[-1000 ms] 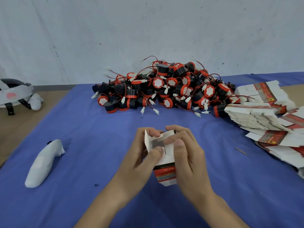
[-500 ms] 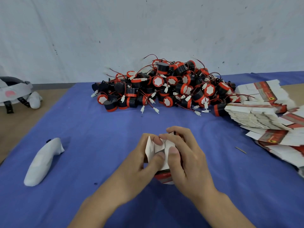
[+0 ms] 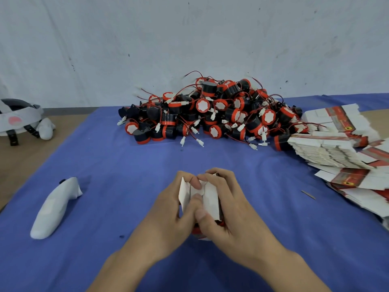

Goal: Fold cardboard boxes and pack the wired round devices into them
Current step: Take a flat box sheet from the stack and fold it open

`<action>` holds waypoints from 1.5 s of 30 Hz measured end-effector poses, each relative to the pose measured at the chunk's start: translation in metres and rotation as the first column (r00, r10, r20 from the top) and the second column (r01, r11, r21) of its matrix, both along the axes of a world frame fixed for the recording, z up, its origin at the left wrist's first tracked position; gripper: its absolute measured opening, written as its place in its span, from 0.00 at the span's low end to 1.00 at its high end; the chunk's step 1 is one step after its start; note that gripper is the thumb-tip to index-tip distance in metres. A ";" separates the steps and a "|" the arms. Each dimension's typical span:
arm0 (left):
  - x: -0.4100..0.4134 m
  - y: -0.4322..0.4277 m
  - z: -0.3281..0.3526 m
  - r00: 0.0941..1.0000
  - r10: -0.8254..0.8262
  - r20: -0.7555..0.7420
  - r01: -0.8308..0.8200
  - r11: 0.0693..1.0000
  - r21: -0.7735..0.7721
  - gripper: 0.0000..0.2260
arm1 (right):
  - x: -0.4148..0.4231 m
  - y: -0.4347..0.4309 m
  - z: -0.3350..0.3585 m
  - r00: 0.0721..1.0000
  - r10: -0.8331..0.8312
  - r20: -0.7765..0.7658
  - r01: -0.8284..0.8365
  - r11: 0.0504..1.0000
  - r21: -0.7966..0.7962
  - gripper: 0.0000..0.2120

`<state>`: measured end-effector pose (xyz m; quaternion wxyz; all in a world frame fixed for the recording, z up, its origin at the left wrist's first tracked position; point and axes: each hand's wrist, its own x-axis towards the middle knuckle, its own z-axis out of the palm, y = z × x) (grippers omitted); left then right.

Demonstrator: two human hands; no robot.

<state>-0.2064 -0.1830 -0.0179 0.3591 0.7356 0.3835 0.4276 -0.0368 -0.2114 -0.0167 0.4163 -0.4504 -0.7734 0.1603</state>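
1. At the lower centre of the frame, both hands met over the blue-covered desk and grasped a small cardboard box between them.
2. The left hand curled round the box's left side, its thumb pressed against a white flap and its fingertips hooked over the top edge.
3. The right hand wrapped the right side, thumb laid down the white front panel and fingers bent over the top.
4. The box stood roughly upright, white flaps showing at the top and a strip of red print showing below the thumbs. Whether its bottom touched the desk could not be told.
5. Towards the upper centre, well apart from the hands, lay a heap of wired round devices: black bodies with red rings, white round faces, thin red leads and white plugs.
6. At the right edge, just beside that heap, sat a stack of flat box blanks, white with red printed bands, with more blanks fanned out below it.
7. Near those blanks, a thin sliver lay on the blue cover.
8. At the lower left rested a white handheld controller.
9. At the far left, on bare brown desk beyond the cover, sat a headset with a grey-white band.
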 end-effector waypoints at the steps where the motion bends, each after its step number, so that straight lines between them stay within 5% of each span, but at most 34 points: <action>1: -0.001 0.000 -0.001 1.000 0.014 0.004 -0.014 1.000 0.000 0.09 | 0.000 0.000 0.001 1.000 0.006 0.024 -0.007 1.000 0.021 0.23; 5: -0.001 -0.001 -0.001 0.999 0.049 0.012 -0.050 0.997 0.057 0.09 | 0.003 0.002 0.003 0.997 0.033 0.076 -0.038 0.997 0.071 0.25; 13: 0.009 -0.004 0.003 0.997 0.063 0.052 -0.067 0.994 0.088 0.08 | -0.002 0.002 0.003 0.998 -0.022 -0.065 0.029 0.995 0.095 0.22; 18: 0.015 -0.006 0.008 0.990 -0.021 0.139 0.033 0.996 -0.087 0.20 | 0.005 0.011 0.005 0.992 -0.111 -0.051 0.119 0.973 0.199 0.18; 21: 0.021 0.000 0.016 0.941 -0.044 0.336 0.170 0.919 -0.356 0.31 | 0.012 0.015 0.005 0.986 -0.149 -0.071 0.160 0.967 0.197 0.18; 26: 0.023 0.000 0.023 0.879 -0.027 0.475 0.266 0.856 -0.444 0.17 | 0.015 0.015 0.003 0.988 -0.151 -0.016 0.151 0.961 0.233 0.19; 28: 0.021 -0.001 0.022 0.866 -0.035 0.498 0.301 0.833 -0.464 0.18 | 0.015 0.015 0.003 0.990 -0.144 -0.010 0.142 0.960 0.240 0.19; 45: 0.018 0.002 0.015 0.939 -0.084 0.333 0.237 0.859 -0.453 0.17 | 0.015 0.018 -0.003 0.992 -0.072 0.106 0.036 0.951 0.308 0.32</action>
